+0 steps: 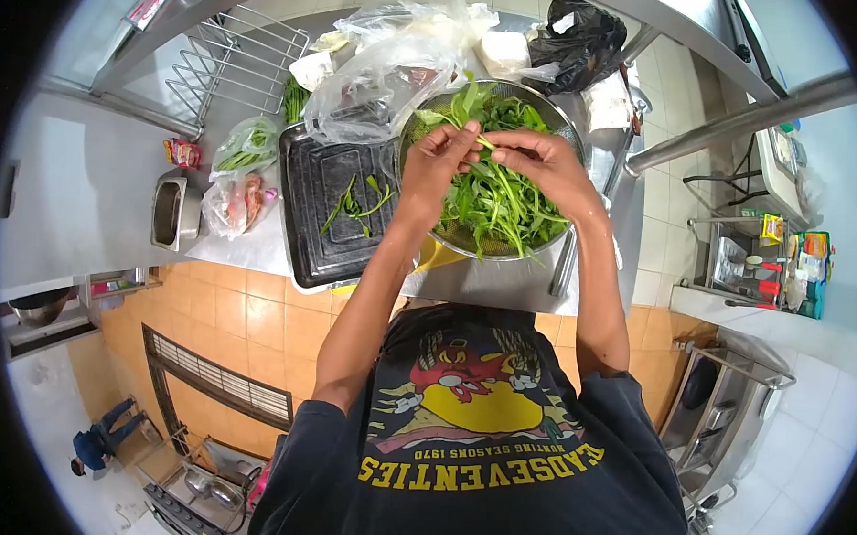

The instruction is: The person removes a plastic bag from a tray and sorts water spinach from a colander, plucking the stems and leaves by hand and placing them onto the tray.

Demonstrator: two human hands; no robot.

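Note:
My left hand and my right hand are close together over a round metal strainer. Between them they pinch a green leafy stem, its leaves sticking up past my left fingers. Under the hands, the strainer is heaped with leafy greens with long stalks. Left of it lies a black rectangular tray holding a few loose sprigs. Part of the strainer's near left rim is hidden by my left hand and forearm.
Clear plastic bags and a black plastic bag lie behind the strainer. A wire rack, bagged vegetables and a metal container stand at the left. Metal posts rise at the right. Another person is far off, lower left.

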